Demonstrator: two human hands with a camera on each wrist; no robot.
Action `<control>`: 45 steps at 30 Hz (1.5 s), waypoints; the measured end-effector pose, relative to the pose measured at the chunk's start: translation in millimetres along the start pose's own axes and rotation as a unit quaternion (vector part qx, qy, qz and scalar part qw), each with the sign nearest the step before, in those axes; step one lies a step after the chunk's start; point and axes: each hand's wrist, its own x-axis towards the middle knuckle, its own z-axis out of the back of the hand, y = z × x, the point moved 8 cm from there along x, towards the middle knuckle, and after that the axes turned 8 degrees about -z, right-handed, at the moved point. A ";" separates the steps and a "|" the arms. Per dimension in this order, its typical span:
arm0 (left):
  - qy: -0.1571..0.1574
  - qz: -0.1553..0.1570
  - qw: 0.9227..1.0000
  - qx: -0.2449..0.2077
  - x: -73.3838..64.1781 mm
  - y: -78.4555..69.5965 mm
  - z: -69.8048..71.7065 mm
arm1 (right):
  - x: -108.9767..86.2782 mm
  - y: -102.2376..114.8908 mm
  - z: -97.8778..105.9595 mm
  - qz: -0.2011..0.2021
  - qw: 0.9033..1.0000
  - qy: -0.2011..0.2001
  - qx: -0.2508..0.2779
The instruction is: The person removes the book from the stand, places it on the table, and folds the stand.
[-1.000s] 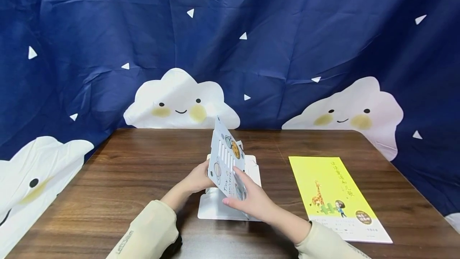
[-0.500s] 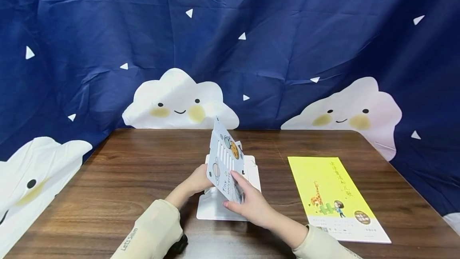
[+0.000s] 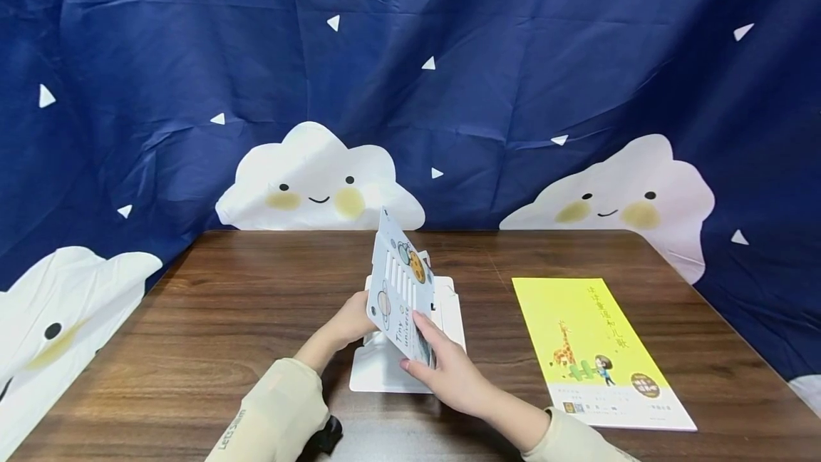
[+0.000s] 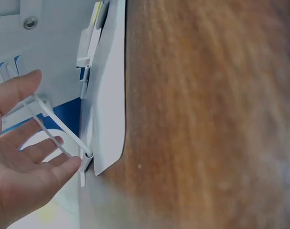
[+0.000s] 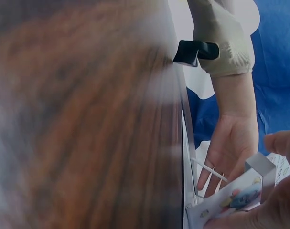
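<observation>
A white book stand (image 3: 388, 371) stands on the table, its pale blue back panel (image 3: 393, 284) tilted up and printed with planets and "Tiny universe". My right hand (image 3: 454, 375) grips the panel's lower right edge, thumb and fingers on either side of the printed ledge (image 5: 240, 195). Behind the panel is my left hand (image 3: 349, 319), its fingers partly hidden in the head view. The left wrist view shows that hand (image 4: 32, 167) at the thin white wire leg (image 4: 63, 125), thumb apart from the loosely extended fingers and the wires crossing between them.
A yellow book (image 3: 596, 348) with a giraffe on its cover lies flat to the right of the stand. Brown wooden table (image 3: 256, 291) extends all round. Behind it hangs a blue curtain (image 3: 462, 105) with clouds. A black strap piece (image 3: 326, 437) shows by the left sleeve.
My right hand has slipped slightly down along the panel's edge. The panel keeps nearly the same tilt, and the left hand stays behind it. The whole view has shifted slightly.
</observation>
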 end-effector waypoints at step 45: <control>0.002 0.069 0.998 0.010 -1.1 6.5 -2.2 | -15.2 -12.6 12.4 -0.010 0.993 -0.068 0.100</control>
